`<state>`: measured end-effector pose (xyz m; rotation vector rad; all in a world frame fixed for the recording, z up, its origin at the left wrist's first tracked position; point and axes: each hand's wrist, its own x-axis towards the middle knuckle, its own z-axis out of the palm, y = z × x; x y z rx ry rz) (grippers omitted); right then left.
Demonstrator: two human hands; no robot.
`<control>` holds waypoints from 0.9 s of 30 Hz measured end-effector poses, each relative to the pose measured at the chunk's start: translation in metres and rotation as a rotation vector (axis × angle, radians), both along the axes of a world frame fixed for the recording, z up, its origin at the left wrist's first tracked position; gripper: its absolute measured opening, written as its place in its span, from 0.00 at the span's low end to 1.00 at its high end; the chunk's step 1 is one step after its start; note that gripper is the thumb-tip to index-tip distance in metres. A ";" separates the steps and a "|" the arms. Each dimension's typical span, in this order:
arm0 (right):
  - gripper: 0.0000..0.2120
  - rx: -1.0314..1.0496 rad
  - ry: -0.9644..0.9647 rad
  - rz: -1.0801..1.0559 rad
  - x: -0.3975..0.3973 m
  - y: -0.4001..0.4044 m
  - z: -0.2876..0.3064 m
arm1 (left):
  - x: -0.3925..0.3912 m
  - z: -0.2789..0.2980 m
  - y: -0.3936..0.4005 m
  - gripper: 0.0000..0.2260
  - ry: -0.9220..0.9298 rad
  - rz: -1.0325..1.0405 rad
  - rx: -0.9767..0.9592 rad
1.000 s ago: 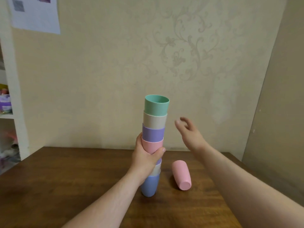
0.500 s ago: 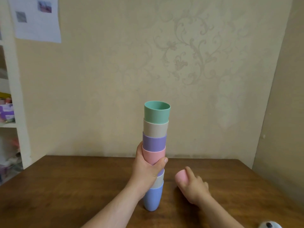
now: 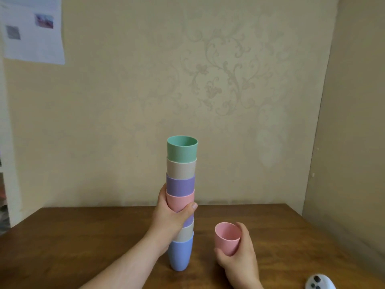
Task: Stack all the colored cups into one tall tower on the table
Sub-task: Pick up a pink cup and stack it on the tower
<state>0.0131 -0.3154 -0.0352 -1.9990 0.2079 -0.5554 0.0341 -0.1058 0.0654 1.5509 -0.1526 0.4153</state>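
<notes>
A tower of nested cups (image 3: 180,184) stands upright on the wooden table (image 3: 83,236), blue at the bottom and green (image 3: 182,150) on top. My left hand (image 3: 169,217) is wrapped around its middle, at the pink and purple cups. To the right of the tower, my right hand (image 3: 239,259) holds a loose pink cup (image 3: 227,239) mouth up, just above the table surface. The cups under my left palm are partly hidden.
A white controller (image 3: 319,283) lies at the table's front right corner. The wall runs close behind the table and along its right side. A white shelf unit (image 3: 6,174) stands at the left edge, with a paper sheet (image 3: 33,30) pinned above.
My right hand dropped from beside the tower's top to the pink cup lying on the table, took hold of it and turned it mouth up. My left hand kept its hold on the tower.
</notes>
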 end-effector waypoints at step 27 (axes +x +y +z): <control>0.49 0.059 -0.068 0.040 -0.002 0.000 -0.014 | 0.006 0.126 0.002 0.30 -0.194 0.016 0.035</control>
